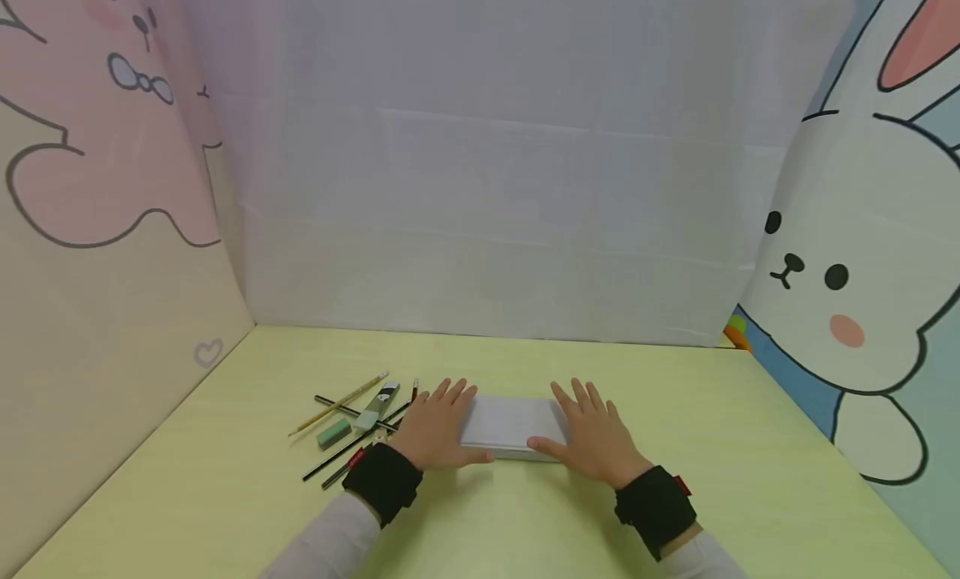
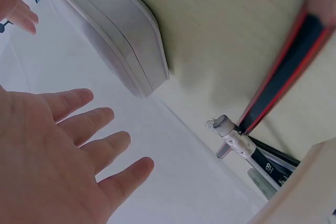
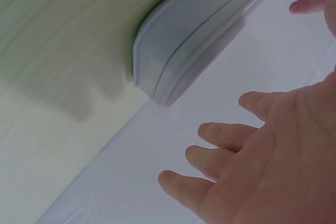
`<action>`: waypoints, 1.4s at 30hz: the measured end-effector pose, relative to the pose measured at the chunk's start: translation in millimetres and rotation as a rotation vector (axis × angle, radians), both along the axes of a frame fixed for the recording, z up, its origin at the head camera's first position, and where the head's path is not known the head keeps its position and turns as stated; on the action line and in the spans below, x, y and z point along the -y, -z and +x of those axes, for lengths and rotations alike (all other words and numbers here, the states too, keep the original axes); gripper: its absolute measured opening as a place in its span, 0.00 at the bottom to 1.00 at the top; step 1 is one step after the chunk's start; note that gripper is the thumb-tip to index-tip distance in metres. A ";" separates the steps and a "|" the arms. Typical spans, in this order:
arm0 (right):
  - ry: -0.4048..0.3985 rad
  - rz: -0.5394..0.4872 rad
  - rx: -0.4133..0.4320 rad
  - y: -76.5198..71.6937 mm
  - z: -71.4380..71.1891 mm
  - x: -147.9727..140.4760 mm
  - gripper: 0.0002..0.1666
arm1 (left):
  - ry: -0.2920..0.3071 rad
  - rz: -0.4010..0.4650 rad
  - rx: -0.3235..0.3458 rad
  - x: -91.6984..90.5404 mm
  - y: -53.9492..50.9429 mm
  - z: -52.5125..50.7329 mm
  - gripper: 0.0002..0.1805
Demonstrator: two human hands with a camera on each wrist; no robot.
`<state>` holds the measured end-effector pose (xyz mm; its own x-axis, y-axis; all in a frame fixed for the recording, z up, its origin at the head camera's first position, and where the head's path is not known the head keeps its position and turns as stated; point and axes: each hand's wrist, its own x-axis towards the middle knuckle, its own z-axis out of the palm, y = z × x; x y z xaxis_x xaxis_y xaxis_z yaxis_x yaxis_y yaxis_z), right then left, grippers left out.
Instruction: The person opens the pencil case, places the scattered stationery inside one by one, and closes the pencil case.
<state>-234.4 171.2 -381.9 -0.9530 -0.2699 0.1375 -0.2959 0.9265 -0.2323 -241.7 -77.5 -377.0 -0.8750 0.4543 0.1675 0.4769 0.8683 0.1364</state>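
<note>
A white, flat case point(image 1: 513, 422) with rounded corners and a seam round its side lies on the table between the two hands. The left hand point(image 1: 437, 431) is held at its left end, fingers straight and spread. At its right end is the right hand point(image 1: 597, 439), also with spread fingers. Both thumbs point inward by the case's front edge. In the left wrist view a gap shows between the palm point(image 2: 52, 156) and the case point(image 2: 118, 35). The right wrist view likewise shows the fingers point(image 3: 226, 135) apart from the case point(image 3: 184, 35). Neither hand grips anything.
Left of the case lie a yellow pencil point(image 1: 341, 404), several dark pencils point(image 1: 330, 464), a green block point(image 1: 333, 433) and a pale green packet point(image 1: 377, 406) with a dark end. A white sheet point(image 1: 487, 187) hangs behind the table point(image 1: 480, 529); printed panels stand at both sides.
</note>
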 end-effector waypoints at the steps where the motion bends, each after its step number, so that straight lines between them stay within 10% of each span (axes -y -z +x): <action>1: -0.002 0.001 -0.002 -0.3 0.0 0.2 0.54 | 0.006 -0.005 0.005 -0.5 -1.2 -1.4 0.52; 42: 0.001 -0.018 -0.010 1.6 1.8 -3.7 0.53 | 0.125 -0.150 0.143 -20.2 12.9 -52.4 0.54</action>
